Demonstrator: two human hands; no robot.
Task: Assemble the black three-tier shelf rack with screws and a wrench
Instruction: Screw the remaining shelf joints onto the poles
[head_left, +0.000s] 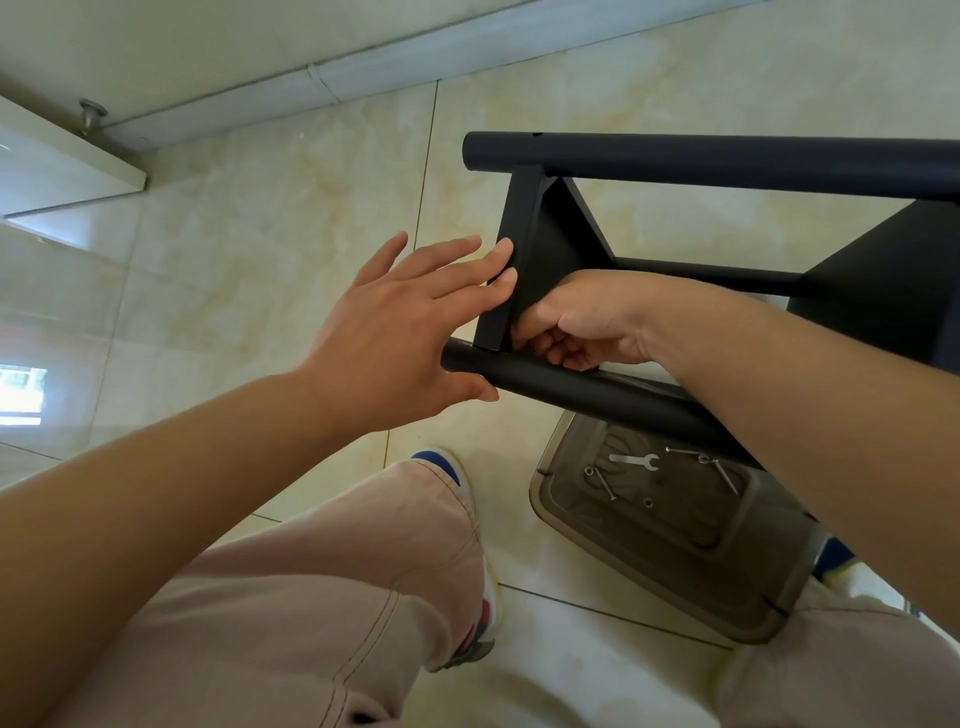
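The right hand is curled around the lower edge of a black shelf panel, its fingers tucked behind the panel just above the near black tube; whether they pinch a screw there is hidden. Just left of that grip, the left hand lies open with straight fingers, fingertips pressing the panel's outer face and the thumb touching the tube's end. Beyond the grip, the far black tube runs across the panel's top. Below the grip, under the near tube, a clear plastic tray on the tiled floor holds a small flat wrench and loose screws.
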